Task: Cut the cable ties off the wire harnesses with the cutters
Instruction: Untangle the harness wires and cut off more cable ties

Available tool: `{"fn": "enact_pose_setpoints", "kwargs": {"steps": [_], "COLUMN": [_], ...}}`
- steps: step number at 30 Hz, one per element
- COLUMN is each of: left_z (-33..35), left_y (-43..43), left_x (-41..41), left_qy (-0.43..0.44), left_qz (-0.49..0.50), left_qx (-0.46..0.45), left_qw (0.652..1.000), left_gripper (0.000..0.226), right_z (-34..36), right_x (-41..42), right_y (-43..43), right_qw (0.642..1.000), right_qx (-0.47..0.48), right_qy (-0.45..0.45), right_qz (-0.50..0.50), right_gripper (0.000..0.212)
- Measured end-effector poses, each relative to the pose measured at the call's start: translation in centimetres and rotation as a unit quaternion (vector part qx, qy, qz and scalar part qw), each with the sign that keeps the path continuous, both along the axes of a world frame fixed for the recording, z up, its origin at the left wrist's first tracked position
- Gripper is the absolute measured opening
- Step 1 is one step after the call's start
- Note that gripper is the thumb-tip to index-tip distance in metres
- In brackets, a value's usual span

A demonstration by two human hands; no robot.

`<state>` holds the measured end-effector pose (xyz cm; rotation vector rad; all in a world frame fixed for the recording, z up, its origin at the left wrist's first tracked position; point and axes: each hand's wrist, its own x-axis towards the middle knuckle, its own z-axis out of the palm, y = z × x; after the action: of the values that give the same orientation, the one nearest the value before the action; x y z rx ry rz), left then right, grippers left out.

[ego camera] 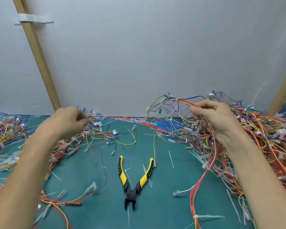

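Grey wall fills the top half, with a wood batten running diagonally on the left. Green mat below. Harnesses are heaped along the right side and back edge, with a second tangle at far left: mostly red, orange, yellow and blue wire with white connectors.

Right hand is raised over the right heap. Fingers and thumb are pinched on a red/orange bundle, which loops over the hand and trails down to the mat.

Left hand is up at the back-left tangle with fingers curled. It is motion-blurred, so can't tell if it has hold of any wire.

Cutters lie flat mid-mat between the two forearms, touched by neither hand. Yellow/black handles are splayed away from the person; jaws are parted and point toward them.

Loose white ties are scattered over the mat around the cutters.
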<state>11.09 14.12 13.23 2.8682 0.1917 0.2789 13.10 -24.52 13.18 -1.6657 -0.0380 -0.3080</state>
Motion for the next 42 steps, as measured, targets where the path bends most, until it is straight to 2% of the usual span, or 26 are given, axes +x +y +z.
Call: {"fn": "enact_pose_setpoints", "kwargs": {"steps": [1,3,8,10,13,17,20,23,25,27,30,36,39,40,42], "left_z": [0.6,0.6,-3.0,-4.0,-4.0,-2.0,-0.5,0.3,0.4,0.5,0.7,1.0,0.9,0.9,0.9], "left_y": [-1.6,-5.3,-12.5,-13.5,-13.4,-11.7,-9.8,-8.3,-7.6,-7.0,-6.1,-6.0,-6.7,-7.0,-7.4], "left_x": [-0.4,-0.8,-0.8,-0.7,-0.6,-0.7,-0.9,-0.9,-0.9,-0.8,-0.8,-1.6,-1.9,-2.0,-2.0], "left_qy": [-0.045,-0.064,0.001,0.030,0.007,-0.058,-0.087,-0.109,-0.130,-0.146,-0.144,-0.109,-0.081,-0.069,-0.052], "left_qz": [-0.023,-0.087,-0.141,-0.148,-0.173,-0.139,-0.126,-0.122,-0.116,-0.109,-0.100,-0.161,-0.199,-0.211,-0.227], "left_qx": [-0.060,-0.182,-0.395,-0.444,-0.496,-0.626,-0.658,-0.648,-0.611,-0.552,-0.519,-0.436,-0.413,-0.402,-0.380], "left_qw": [0.997,0.977,0.908,0.883,0.851,0.765,0.737,0.744,0.772,0.814,0.836,0.879,0.885,0.888,0.895], "left_gripper": [0.016,0.019,0.051,0.042,0.020,0.014,0.011,0.010,0.013,0.015,0.015,0.016,0.021,0.023,0.024], "right_z": [0.2,0.3,0.3,0.0,-0.6,-1.5,-1.9,-2.3,-2.5,-2.7,-2.9,-3.7,-3.6,-3.3,-2.3], "right_x": [-0.1,-0.4,-0.8,-0.8,-0.7,-0.2,0.0,0.3,0.5,0.7,0.9,1.3,1.4,1.3,0.8], "right_y": [0.4,1.0,2.2,2.7,3.3,3.3,3.0,2.7,2.4,1.9,0.7,-2.0,-2.0,-2.0,-1.5], "right_qw": [1.000,0.998,0.991,0.987,0.988,0.992,0.995,0.996,0.997,0.997,0.997,0.996,0.983,0.969,0.912], "right_qx": [0.021,0.051,0.084,0.101,0.100,0.087,0.077,0.079,0.076,0.072,0.061,-0.047,-0.159,-0.225,-0.386], "right_qy": [0.008,0.019,0.038,0.048,0.058,0.044,0.032,0.025,0.025,0.032,0.056,0.080,0.088,0.100,0.135], "right_qz": [0.011,0.040,0.100,0.117,0.106,0.076,0.050,0.023,0.015,0.006,-0.002,-0.017,0.011,0.021,0.039], "right_gripper": [0.013,0.012,0.011,0.012,0.017,0.023,0.024,0.023,0.020,0.019,0.017,0.015,0.022,0.024,0.030]}}
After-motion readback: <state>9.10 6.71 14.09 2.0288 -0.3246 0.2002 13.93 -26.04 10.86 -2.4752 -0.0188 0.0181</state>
